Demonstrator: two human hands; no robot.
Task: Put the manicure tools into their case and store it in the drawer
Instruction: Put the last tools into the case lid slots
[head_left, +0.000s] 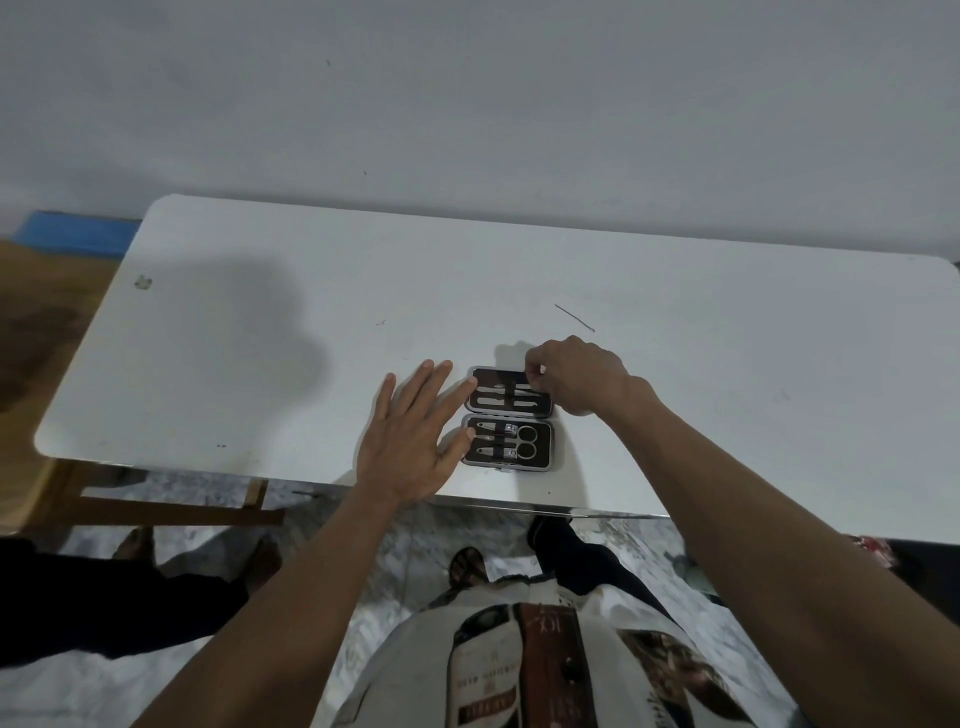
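Observation:
A small dark manicure case (543, 460) lies open flat near the front edge of the white table (260, 338). Its near half holds scissors (525, 441) and clippers under a strap. Its far half (485, 392) holds several thin metal tools. My left hand (415, 441) lies flat and spread just left of the case, with a fingertip touching each half. My right hand (576, 374) is over the far half's right end, fingers pinched at its far edge or at a tool there; what it grips is hidden.
A thin dark stick (574, 318) lies on the table behind the case. A wooden frame (171, 512) stands under the table's left side. Another person's bare feet (197, 551) are on the floor at the left. No drawer is in view.

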